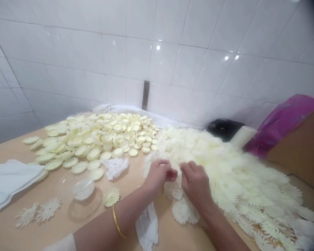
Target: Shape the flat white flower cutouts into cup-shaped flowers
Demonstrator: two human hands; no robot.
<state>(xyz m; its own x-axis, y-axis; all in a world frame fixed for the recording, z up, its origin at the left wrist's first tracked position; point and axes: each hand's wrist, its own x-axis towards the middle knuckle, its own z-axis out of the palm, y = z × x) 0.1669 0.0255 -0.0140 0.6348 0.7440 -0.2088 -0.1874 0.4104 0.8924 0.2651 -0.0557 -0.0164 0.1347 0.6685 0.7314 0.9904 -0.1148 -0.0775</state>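
Note:
My left hand (161, 174), with a gold bangle on the wrist, is held above the table with its fingers curled together. Close beside it, the thumb and fingers of my right hand (196, 179) are pinched. Whatever lies in either grip is hidden or too small to make out. Under and beside my right hand are pale toothed paper discs (182, 210). A large heap of flat, fluffy pale-yellow discs (232, 174) spreads to the right. Left of my hands, one single toothed disc (111, 197) rests on the wooden tabletop (120, 184).
Cupped yellow toothed pieces (102, 136) are heaped at the back left. A clear bowl (83, 188), crumpled white tissue (115, 168), a white cloth (147, 226) and white sheets (12, 184) lie around. Back right stand a black bag (223, 129), a white roll (243, 136) and a purple bag (282, 122).

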